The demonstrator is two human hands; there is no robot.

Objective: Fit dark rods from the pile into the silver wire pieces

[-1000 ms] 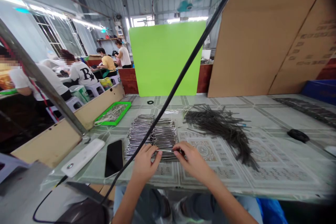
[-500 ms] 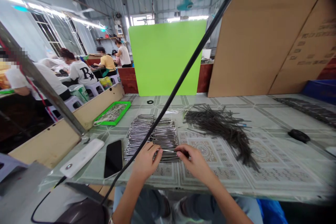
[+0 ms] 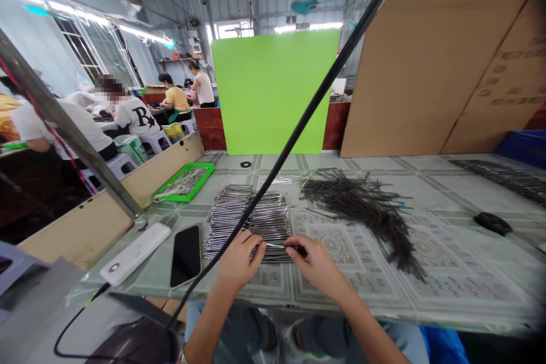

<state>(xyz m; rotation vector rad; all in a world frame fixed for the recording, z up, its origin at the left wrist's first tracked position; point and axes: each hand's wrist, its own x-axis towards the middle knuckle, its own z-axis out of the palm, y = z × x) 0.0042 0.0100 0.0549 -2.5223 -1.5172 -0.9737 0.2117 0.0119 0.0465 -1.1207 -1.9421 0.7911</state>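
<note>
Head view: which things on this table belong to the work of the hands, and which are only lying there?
In use: left hand, right hand, steel rods, dark wiry pile.

Lying about: black smartphone, white power bank.

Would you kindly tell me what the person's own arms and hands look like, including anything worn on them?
The left hand and right hand are both bare, without gloves, and the forearms show no sleeves. Light blue trousers show below them.
</note>
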